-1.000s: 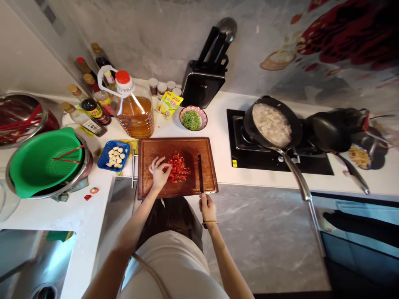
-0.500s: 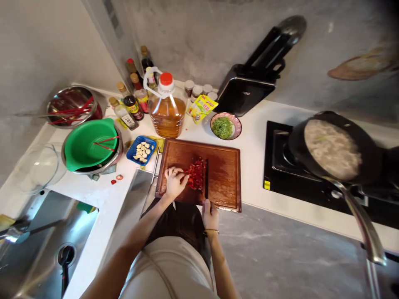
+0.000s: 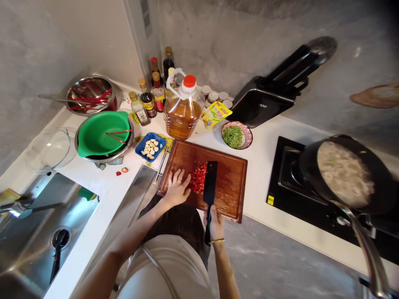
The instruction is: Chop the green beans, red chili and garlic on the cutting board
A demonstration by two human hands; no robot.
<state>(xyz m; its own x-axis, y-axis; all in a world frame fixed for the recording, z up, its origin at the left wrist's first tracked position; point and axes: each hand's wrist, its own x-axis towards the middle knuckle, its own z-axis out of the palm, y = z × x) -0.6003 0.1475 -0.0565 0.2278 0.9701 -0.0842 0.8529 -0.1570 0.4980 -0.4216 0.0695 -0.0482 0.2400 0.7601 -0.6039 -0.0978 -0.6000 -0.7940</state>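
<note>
A wooden cutting board [image 3: 232, 182] lies on the counter before me, bearing a small heap of chopped red chili [image 3: 197, 178]. My right hand [image 3: 215, 222] grips the handle of a black kitchen knife [image 3: 210, 180], whose broad blade is tilted flat side up over the heap's right edge. On the board's left part, my left hand [image 3: 177, 189] has its fingers spread, the tips beside the chili. Just past the board's left side sits a blue dish [image 3: 144, 146] of peeled garlic cloves [image 3: 151, 148].
Behind the board stand a large oil jug [image 3: 182, 116], sauce bottles [image 3: 148, 99], a bowl of sliced greens [image 3: 248, 137] and a black knife block [image 3: 260, 104]. A filled pan [image 3: 385, 178] is on the stove at right. A green colander [image 3: 85, 137] and sink [image 3: 28, 257] lie left.
The knife has turned from edge-down to showing its broad side. My left hand's fingers have spread out from a bunched pose. The whole view has shifted a little.
</note>
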